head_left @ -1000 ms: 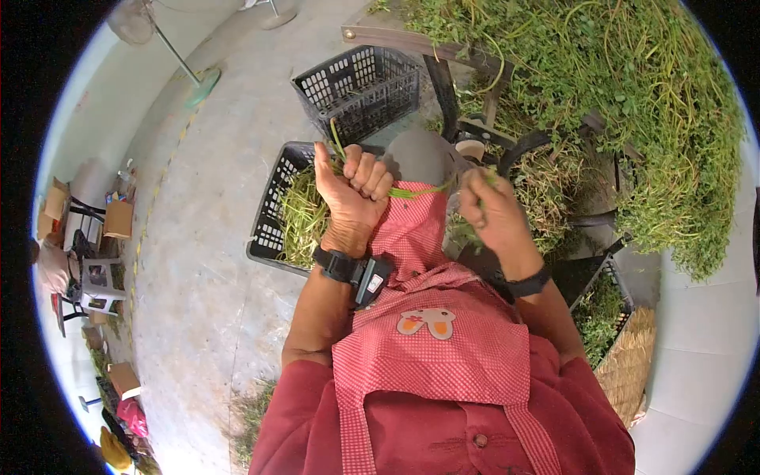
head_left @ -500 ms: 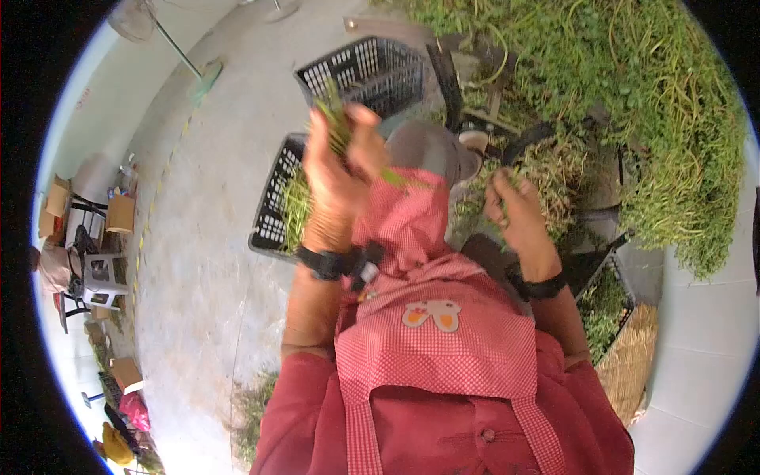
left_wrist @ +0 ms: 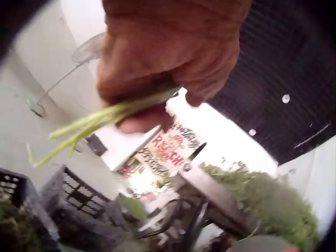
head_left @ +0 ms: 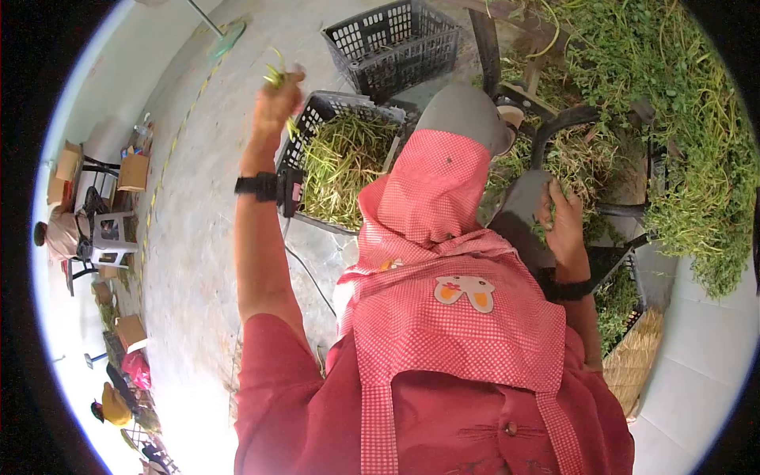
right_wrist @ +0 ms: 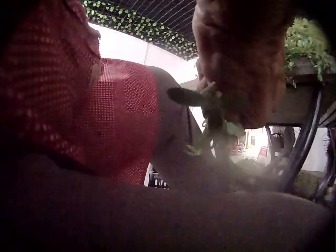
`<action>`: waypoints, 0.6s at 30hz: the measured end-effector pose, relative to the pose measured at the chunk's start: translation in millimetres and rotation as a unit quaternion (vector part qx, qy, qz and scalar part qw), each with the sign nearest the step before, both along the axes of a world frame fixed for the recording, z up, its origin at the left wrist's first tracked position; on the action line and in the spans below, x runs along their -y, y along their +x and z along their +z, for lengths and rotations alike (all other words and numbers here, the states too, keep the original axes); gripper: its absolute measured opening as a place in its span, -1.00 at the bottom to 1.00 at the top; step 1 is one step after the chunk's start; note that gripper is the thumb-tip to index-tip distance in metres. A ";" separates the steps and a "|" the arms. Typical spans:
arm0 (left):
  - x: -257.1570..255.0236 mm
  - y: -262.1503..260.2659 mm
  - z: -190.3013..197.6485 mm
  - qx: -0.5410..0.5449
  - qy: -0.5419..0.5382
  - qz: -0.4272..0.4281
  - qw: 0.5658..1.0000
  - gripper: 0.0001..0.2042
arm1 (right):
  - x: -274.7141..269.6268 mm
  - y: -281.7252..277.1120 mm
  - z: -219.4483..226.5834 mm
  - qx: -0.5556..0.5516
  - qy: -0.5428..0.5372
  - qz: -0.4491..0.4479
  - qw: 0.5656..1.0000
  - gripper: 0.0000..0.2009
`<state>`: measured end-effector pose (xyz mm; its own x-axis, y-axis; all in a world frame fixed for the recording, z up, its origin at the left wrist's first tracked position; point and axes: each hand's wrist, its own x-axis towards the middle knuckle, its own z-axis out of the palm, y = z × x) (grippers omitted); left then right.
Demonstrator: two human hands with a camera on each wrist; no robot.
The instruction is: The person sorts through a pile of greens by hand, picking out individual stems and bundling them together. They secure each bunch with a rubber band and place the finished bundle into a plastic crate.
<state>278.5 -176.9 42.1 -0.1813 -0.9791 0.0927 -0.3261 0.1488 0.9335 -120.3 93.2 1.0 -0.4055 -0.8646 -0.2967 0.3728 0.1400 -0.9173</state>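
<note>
Far left: white stool (head_left: 112, 240) near cardboard box (head_left: 133, 172) | lower left: bright pink item (head_left: 136, 369) | upper left: green-based stand (head_left: 229, 39) on grey floor (head_left: 198, 269) | lower right: straw-coloured matting (head_left: 633, 360)

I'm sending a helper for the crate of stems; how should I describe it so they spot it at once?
Start from the person's red checked apron. On the person's left, a black crate stands on the floor near the left hand. Unlike the far crate just ahead of it, which shows mostly bare walls, this one is filled with a heap of thin yellow-green stems.
</note>
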 end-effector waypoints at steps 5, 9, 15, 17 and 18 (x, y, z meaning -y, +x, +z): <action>-0.8 9.6 -43.1 0.237 -0.079 0.139 0.958 -0.28 | -13.5 -29.7 -23.0 0.038 0.008 -0.045 0.998 -0.80; -11.9 12.1 -33.9 0.089 -0.009 0.075 0.993 -0.48 | -33.4 -55.6 -33.5 0.070 0.030 -0.114 0.991 -0.80; -28.1 -59.0 -14.2 -0.054 0.001 -0.113 0.992 -0.57 | -122.4 -144.6 -23.8 -0.013 -0.003 -0.275 0.961 -0.82; -38.5 -94.6 3.9 -0.071 -0.020 -0.128 0.989 -0.60 | -159.2 -174.4 -7.8 -0.064 0.013 -0.377 0.924 -0.83; -51.4 -103.6 17.8 -0.060 -0.018 -0.103 0.993 -0.61 | -178.8 -179.2 1.7 -0.102 0.019 -0.436 0.894 -0.84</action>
<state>174.8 -125.5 59.9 -0.3637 -0.9176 0.1606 -0.1721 0.2356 0.9565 -299.5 272.0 2.6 -0.9694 -0.1840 -0.1626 0.1813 -0.0898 -0.9793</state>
